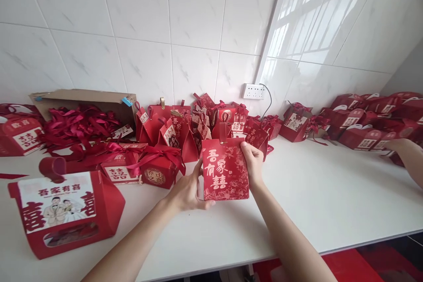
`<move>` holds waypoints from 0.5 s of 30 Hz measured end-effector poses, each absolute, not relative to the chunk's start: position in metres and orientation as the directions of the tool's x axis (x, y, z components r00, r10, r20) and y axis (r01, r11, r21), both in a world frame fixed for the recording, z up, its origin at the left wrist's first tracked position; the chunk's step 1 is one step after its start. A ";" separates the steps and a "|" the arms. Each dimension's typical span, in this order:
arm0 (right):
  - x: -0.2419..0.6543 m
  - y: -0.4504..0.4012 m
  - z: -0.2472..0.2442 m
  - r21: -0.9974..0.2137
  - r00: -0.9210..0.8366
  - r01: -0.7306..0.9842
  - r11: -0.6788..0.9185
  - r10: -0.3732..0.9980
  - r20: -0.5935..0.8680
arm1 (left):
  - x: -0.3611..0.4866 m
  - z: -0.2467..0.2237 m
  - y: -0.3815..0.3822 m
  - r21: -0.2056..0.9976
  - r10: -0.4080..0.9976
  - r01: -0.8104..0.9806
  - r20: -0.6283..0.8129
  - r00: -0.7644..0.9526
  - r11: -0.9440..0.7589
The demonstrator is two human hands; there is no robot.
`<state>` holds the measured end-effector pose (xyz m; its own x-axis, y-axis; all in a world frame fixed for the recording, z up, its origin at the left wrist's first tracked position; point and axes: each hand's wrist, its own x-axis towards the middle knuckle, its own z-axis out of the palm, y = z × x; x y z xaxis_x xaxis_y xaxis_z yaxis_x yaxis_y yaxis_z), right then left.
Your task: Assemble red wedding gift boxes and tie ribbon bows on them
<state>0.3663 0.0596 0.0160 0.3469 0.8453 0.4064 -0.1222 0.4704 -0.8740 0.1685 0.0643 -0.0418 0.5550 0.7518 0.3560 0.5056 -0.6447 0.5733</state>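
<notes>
Between my two hands is a red gift box (228, 174) with white Chinese characters and pale flower patterns on its front. A small strap stands up at its top edge. My left hand (189, 190) grips the lower left side, fingers partly behind it. My right hand (254, 163) holds the upper right edge, thumb on the front. Just behind stands a crowd of red gift boxes (188, 141) with tags and ribbons. To the left, nearer me, sits a larger red box (110, 207) with a bridal-couple picture, a clear window and a ribbon-like handle.
A cardboard box (95, 95) heaped with dark red ribbons (79, 125) stands back left. Many red handled boxes (357, 136) are stacked at the right, where another person's hand (401, 152) touches them. A socket (254, 91) is on the tiled wall behind the white table (317, 189).
</notes>
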 end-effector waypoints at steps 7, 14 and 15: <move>0.380 0.071 0.001 -0.837 0.145 0.098 0.539 0.824 0.548 | 0.170 -0.042 0.065 0.654 0.785 0.439 0.466 0.407 -0.616; 0.392 0.085 -0.023 -0.755 0.404 0.273 0.596 0.642 0.652 | 0.176 -0.049 0.071 0.690 0.791 0.387 0.513 0.334 -0.611; 0.392 0.085 -0.023 -0.740 0.454 0.274 0.615 0.595 0.663 | 0.179 -0.050 0.071 0.690 0.801 0.408 0.495 0.336 -0.598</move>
<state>0.3917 0.0846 -0.0226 0.4539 0.5953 0.6630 0.2741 0.6147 -0.7396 0.1787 0.0715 -0.0497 0.3363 0.8010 0.4953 0.4079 -0.5979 0.6900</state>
